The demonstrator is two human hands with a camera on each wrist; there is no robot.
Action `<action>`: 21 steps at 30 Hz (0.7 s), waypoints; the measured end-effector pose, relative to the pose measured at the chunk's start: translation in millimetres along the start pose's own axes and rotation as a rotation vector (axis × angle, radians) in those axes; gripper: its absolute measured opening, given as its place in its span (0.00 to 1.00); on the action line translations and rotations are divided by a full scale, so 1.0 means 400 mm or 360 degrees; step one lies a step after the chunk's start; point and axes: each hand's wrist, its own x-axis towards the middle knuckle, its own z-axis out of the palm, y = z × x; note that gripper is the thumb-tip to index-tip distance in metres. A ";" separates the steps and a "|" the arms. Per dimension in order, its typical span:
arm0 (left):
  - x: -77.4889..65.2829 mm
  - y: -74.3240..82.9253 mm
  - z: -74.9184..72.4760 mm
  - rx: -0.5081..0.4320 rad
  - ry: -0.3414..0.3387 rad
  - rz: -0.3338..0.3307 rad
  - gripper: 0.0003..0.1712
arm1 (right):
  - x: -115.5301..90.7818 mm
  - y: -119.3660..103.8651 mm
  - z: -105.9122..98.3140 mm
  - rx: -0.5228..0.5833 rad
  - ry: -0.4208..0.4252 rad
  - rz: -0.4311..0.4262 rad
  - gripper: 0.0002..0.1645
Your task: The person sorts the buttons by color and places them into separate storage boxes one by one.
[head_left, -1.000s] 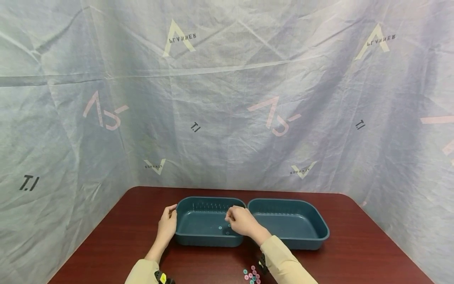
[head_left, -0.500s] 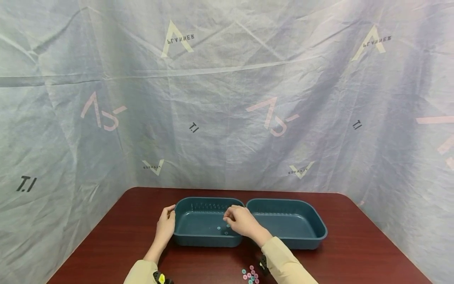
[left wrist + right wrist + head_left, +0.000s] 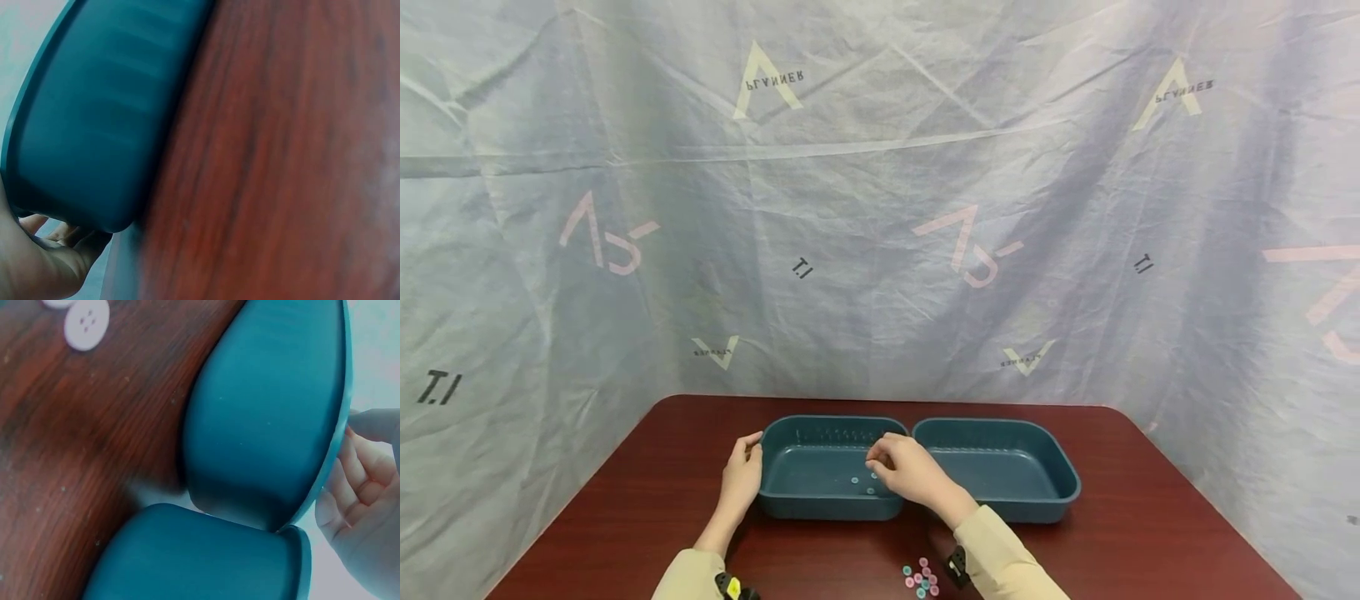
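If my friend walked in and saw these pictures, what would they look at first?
Probably the two blue-green trays side by side on the dark red table, with the right hand above the left tray and the left hand at its outer end. Next, the little pink and blue buttons clustered in front of the trays. Behind everything hangs a big pale sheet with letters on it.

cloth backdrop point(image 3: 865, 333) | PLANNER point(image 3: 774, 81), repeated | T.I point(image 3: 802, 268), repeated | pink marks point(image 3: 967, 246), unclear
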 end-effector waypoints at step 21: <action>-0.001 -0.001 -0.002 -0.0030 -0.0058 -0.0013 0.26 | -0.069 -0.019 -0.035 0.0048 -0.0137 -0.0046 0.10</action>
